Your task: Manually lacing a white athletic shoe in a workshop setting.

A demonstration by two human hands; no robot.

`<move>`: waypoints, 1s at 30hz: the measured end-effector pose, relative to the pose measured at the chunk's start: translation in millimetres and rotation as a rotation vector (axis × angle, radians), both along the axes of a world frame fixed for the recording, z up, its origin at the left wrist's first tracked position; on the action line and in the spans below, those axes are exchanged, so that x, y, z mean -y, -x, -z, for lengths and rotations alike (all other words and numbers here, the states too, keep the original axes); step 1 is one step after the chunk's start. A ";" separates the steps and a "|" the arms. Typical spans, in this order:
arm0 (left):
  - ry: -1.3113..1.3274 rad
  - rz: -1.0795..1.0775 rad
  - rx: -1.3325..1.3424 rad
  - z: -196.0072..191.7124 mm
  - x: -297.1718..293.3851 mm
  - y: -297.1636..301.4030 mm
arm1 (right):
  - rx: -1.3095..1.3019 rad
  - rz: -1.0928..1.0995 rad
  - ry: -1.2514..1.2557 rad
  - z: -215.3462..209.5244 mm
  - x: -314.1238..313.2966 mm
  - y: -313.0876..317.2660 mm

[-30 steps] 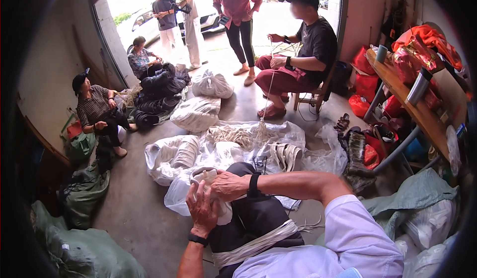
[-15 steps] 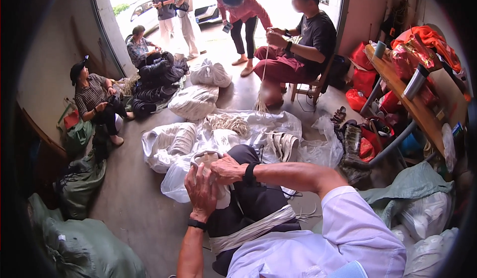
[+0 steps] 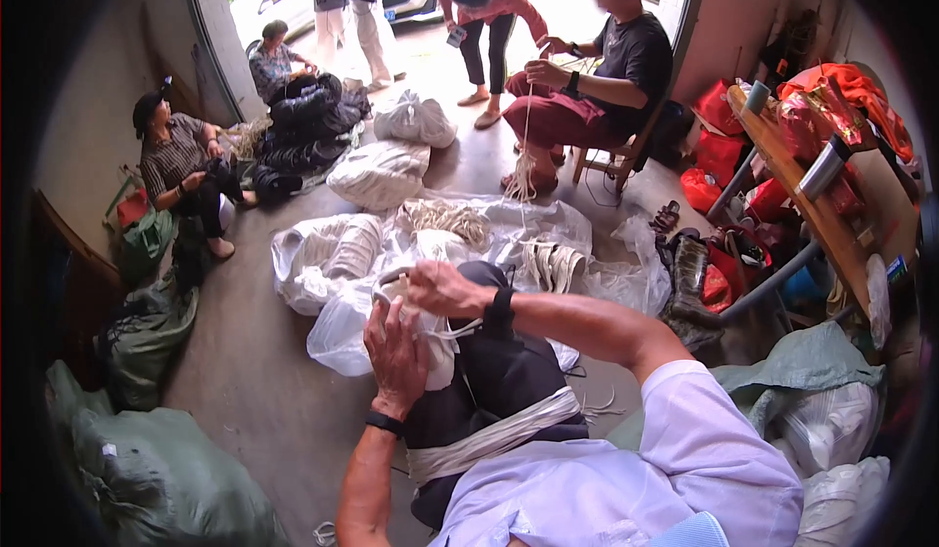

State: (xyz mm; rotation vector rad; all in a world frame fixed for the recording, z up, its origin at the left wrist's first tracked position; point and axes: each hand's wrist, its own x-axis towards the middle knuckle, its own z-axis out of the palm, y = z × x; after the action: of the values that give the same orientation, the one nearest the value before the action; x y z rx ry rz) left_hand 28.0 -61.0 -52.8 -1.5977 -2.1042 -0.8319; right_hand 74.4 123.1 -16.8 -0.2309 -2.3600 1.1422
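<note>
One white fabric piece (image 3: 442, 363): left hand (image 3: 396, 353) grip holding its left side; right hand (image 3: 445, 289) grip curled closed above, contents unclear; white cords (image 3: 497, 433) below right.

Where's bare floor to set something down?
Widest: the floor between the lower-left green sack and the pale plastic bag. Smaller: between the tied white bag and the seated person in black. Crowded: the plastic sheet and around the wooden table.
</note>
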 end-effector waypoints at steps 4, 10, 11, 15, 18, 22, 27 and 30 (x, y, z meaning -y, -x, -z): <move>-0.024 -0.010 0.051 -6.6 -4.0 1.3 | 0.231 -0.260 -0.367 -5.8 -10.2 7.0; -0.026 0.008 0.046 -5.1 -17.4 0.0 | 0.499 -0.358 -0.661 36.8 -25.7 2.0; -0.013 -0.006 0.052 -2.9 -9.5 5.3 | 0.284 -0.307 -0.566 31.4 -8.6 1.5; -0.002 -0.011 0.053 -3.3 -4.2 2.0 | 0.403 -0.295 -0.548 9.2 2.9 -11.7; -0.006 -0.004 0.047 -5.3 -6.2 -1.3 | 0.308 -0.207 -0.460 11.4 2.8 -15.0; 0.010 -0.010 0.035 -5.9 -5.3 -3.6 | 0.272 -0.176 -0.400 9.7 5.0 -20.7; -0.005 -0.005 0.039 -4.1 -5.2 -2.8 | 0.257 -0.140 -0.414 19.2 8.7 -24.2; -0.011 -0.003 0.047 -3.7 -4.6 -6.3 | 0.223 -0.089 -0.421 23.6 11.3 -24.0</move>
State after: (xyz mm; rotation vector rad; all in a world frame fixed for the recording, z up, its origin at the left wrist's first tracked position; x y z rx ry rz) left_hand 34.2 -56.4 -49.1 -1.5836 -2.1295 -0.8872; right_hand 98.3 111.8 -40.3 -0.1088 -2.7657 0.6573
